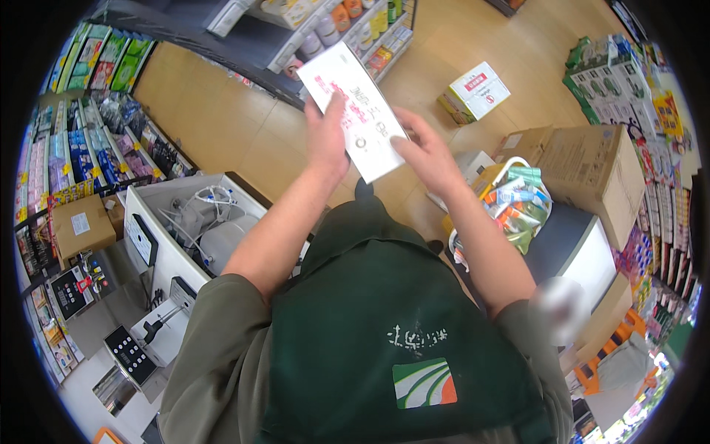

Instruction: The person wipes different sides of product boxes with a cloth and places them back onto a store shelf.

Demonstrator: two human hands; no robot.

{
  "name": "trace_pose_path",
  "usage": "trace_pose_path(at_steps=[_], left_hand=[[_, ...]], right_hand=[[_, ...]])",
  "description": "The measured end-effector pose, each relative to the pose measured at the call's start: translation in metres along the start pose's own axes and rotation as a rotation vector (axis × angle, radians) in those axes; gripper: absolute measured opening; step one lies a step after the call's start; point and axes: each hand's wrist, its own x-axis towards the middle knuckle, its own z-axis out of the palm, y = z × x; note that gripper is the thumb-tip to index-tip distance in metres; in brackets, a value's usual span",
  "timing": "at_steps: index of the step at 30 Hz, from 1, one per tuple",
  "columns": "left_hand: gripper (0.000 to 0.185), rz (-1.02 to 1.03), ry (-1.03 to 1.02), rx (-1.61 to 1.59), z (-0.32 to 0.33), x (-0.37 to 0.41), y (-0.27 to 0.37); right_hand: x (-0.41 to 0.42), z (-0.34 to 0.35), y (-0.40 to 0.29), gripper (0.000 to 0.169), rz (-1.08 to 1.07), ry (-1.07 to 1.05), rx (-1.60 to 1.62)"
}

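Observation:
A long white cardboard box point(352, 114) with red and dark print is held out in front of me, tilted, above the tiled floor. My left hand point(328, 133) grips its left long side, the thumb lying on the printed face. On the opposite side, my right hand point(426, 149) holds the box near its lower right edge, with the thumb on that edge. The undersides of the box and some fingertips are hidden. Below my hands is the dark green apron point(355, 288) I wear.
Shelving point(288, 50) with bottles stands ahead. A white and yellow carton point(476, 93) sits on the floor. At right are a basket of packets point(518, 161) and large brown cartons point(588, 172); at left, an open machine housing point(166, 222) with tubing and control panels, beside stocked shelves.

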Motion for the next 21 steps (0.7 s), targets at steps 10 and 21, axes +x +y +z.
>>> trace_pose_path(at_steps=[10,21], left_hand=[[0.061,0.122,0.167,-0.110,-0.033,0.089,0.052],[0.059,0.164,0.295,-0.068,-0.026,0.113,0.057]], right_hand=[[0.147,0.037,-0.032,0.059,0.142,-0.218,0.099],[0.246,0.056,-0.058,0.066,0.256,-0.352,0.058]])
